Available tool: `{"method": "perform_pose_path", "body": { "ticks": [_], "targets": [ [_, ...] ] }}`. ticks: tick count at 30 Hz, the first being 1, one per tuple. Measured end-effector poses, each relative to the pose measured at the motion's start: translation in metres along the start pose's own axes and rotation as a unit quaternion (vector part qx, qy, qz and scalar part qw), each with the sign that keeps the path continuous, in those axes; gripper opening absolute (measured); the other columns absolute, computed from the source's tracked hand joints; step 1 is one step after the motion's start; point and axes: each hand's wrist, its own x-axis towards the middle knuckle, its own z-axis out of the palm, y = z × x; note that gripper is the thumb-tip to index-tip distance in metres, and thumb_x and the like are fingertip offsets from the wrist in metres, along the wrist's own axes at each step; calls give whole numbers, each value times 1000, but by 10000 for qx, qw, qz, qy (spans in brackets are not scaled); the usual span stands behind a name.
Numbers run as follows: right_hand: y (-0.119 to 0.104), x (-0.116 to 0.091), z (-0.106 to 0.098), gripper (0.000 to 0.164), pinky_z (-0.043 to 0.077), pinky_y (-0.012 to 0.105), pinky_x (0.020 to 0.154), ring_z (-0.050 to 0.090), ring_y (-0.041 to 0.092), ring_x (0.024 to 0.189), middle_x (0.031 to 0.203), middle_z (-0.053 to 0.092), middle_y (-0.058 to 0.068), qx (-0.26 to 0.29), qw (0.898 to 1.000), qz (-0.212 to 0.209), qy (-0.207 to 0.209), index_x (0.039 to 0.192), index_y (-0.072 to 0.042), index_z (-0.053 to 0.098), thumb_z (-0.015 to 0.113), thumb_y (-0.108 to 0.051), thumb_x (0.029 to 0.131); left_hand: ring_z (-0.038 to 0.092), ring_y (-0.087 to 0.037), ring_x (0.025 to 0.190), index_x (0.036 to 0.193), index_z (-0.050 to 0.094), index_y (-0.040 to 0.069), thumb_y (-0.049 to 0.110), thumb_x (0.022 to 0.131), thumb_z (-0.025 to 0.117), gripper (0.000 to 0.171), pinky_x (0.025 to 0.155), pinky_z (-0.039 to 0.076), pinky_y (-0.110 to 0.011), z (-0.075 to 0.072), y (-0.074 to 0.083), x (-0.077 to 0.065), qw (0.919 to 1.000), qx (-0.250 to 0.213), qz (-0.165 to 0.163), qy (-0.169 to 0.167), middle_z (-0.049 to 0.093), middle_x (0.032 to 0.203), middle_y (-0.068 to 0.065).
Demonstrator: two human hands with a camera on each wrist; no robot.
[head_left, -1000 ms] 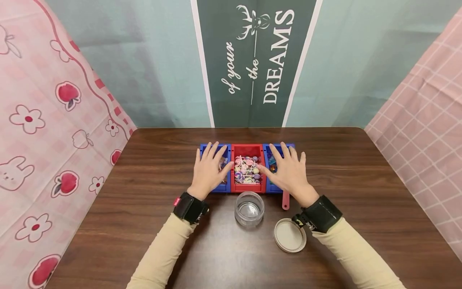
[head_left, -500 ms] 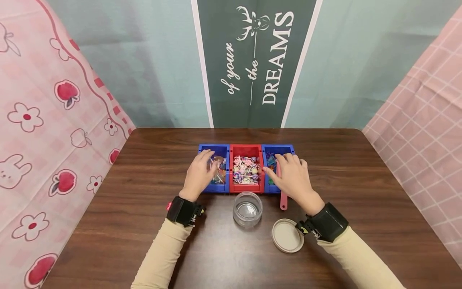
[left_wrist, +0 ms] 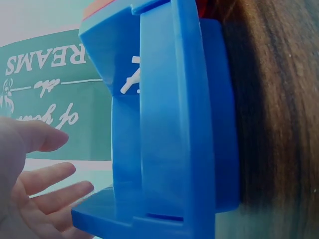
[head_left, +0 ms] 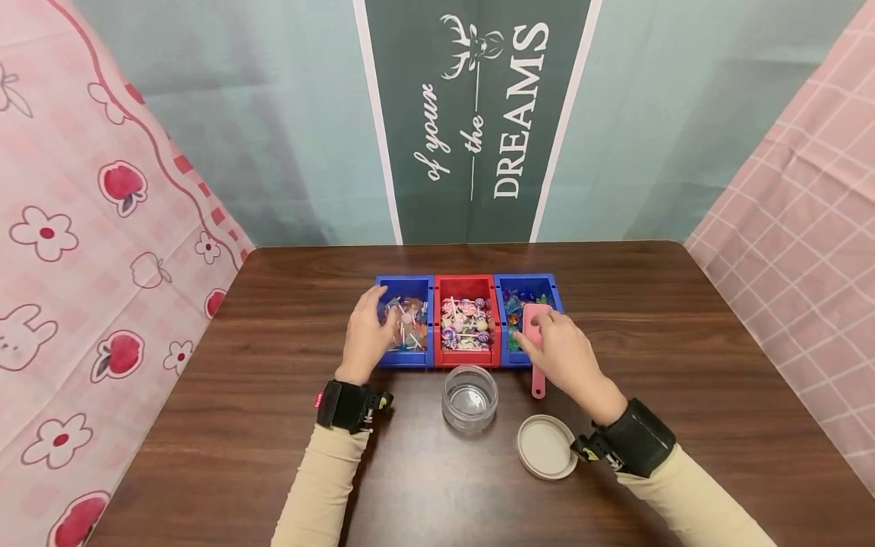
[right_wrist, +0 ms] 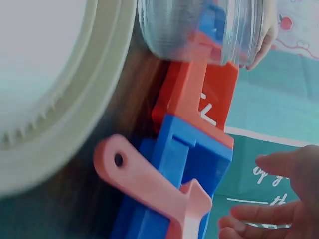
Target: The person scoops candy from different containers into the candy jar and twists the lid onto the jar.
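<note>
My left hand, fingers relaxed and holding nothing, is at the left side of the left blue bin, which contains small candy-like pieces and sticks. In the left wrist view the thumb and fingers spread apart beside the bin wall. A pink scoop lies across the right blue bin, its handle sticking out over the front edge. Over the scoop's right side hovers my right hand; the right wrist view has its fingers loosely extended, apart from the scoop's handle.
Between the blue bins, a red bin holds several miniature lollipops. A clear round jar stands in front of it, without a lid. The pale round lid lies on the brown table, near my right wrist. Cloth hangs behind and at both sides.
Both hands draw back from over the bins: the left moves to its bin's left side, the right lowers toward me beside the scoop, exposing more of it. The jar and lid stay put.
</note>
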Motion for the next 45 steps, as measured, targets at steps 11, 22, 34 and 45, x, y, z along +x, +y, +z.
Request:
{"method": "perform_pose_path", "body": {
  "ticks": [11,22,34,45],
  "targets": [
    [0,-17,1,44,25,22,36,41,16,41,44,38,0,-310,9842,1163,-1301,49,-8,53,69,-34,80,52,-35,117,130,48,-10,11,91,54,44,99,45,-50,-3,-14,-4,9971,-392,-650,21,54,127,-29],
    [6,-23,6,46,29,25,38,44,18,44,47,43,3,-426,9738,1519,-1641,50,-8,52,70,-40,78,56,-37,110,126,51,-14,6,91,49,40,95,47,-52,-4,-21,-4,9954,-489,-827,-48,59,121,-32],
    [14,-26,13,40,32,27,39,45,19,46,47,49,4,-286,9745,1598,-1548,53,-8,55,71,-35,79,61,-33,89,126,52,-13,10,91,49,42,81,53,-48,-9,-24,-2,9868,-730,-1253,-720,66,102,-29],
    [17,-31,11,30,33,33,41,43,22,48,50,45,5,-115,9878,1334,-797,56,-6,52,69,-21,77,57,-33,94,125,53,-13,12,92,48,41,89,50,-51,-14,-26,0,9822,-703,-1346,-1106,63,112,-31]
  ]
}}
